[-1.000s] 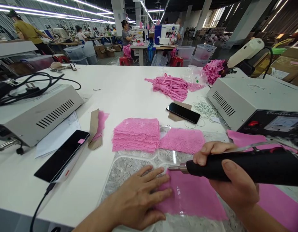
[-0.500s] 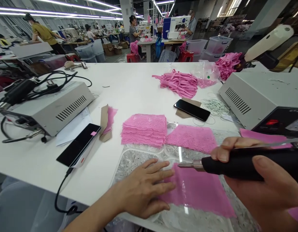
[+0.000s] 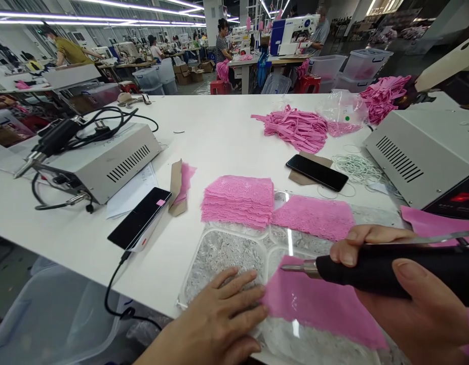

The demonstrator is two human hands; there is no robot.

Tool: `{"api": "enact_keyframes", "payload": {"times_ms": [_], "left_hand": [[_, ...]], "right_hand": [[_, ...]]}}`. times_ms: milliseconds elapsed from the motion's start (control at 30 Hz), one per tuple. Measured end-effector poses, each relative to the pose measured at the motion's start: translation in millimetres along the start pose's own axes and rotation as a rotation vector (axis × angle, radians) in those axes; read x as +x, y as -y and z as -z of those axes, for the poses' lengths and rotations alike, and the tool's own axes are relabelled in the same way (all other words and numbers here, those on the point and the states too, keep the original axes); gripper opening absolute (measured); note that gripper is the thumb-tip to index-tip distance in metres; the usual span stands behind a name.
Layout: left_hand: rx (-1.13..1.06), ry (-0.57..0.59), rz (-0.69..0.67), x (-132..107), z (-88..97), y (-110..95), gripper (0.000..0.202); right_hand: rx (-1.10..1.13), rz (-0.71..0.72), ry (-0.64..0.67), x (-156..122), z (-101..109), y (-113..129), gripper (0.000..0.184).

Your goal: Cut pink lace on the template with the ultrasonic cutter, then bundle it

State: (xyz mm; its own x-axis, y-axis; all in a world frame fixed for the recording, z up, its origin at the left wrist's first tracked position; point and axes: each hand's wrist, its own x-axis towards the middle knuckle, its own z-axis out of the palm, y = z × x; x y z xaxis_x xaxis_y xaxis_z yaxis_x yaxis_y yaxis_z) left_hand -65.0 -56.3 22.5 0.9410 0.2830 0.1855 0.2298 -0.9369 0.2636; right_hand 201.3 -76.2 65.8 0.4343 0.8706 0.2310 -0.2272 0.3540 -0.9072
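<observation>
The right hand is closed around a black tool with a metal tip, over a flat pink lace piece. The left hand lies open and flat on its edge. All this is on a white table in a bright hall of sewing machines.

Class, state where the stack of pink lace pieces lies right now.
In the head view the stack of pink lace pieces sits centre frame, between a folded card on its left and a single lace piece on its right.
</observation>
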Motion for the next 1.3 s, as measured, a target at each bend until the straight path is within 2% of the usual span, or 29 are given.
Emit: {"api": "enact_keyframes", "payload": {"times_ms": [200, 400, 500, 600, 700, 833, 933, 1067, 1233, 1300], "left_hand": [[0.003, 0.002, -0.008, -1, -0.3, 1, 0.041], [-0.034, -0.024, -0.005, 1, 2.2, 0, 0.037], [-0.030, -0.053, -0.005, 0, 3.1, -2, 0.035], [-0.018, -0.025, -0.005, -3, 3.4, -4, 0.036], [-0.014, 0.008, -0.003, -7, 3.8, -5, 0.038], [-0.022, -0.014, 0.003, -8, 5.0, -6, 0.037], [-0.042, -0.054, 0.005, -6, 5.4, -7, 0.034], [-0.050, -0.069, 0.003, -5, 4.7, -7, 0.033], [-0.038, -0.096, -0.018, -6, 4.5, -8, 0.032], [-0.034, -0.099, -0.025, -6, 4.2, -7, 0.032]], "right_hand": [[-0.038, 0.050, 0.046, 0, -4, 2, 0.024], [-0.017, 0.055, 0.032, -5, 2, -4, 0.012], [-0.004, 0.010, 0.039, -7, 5, -6, 0.015], [-0.012, -0.008, 0.057, -9, 4, -3, 0.021], [-0.063, -0.004, 0.093, -13, -1, 2, 0.024], [-0.104, 0.009, 0.137, -15, -6, 2, 0.022], [-0.095, 0.030, 0.161, -14, -2, 0, 0.019], [-0.128, 0.051, 0.258, -14, 6, -2, 0.013], [-0.073, 0.029, 0.192, -19, 1, -3, 0.017], [-0.043, 0.019, 0.210, -23, -3, -5, 0.019]]}}
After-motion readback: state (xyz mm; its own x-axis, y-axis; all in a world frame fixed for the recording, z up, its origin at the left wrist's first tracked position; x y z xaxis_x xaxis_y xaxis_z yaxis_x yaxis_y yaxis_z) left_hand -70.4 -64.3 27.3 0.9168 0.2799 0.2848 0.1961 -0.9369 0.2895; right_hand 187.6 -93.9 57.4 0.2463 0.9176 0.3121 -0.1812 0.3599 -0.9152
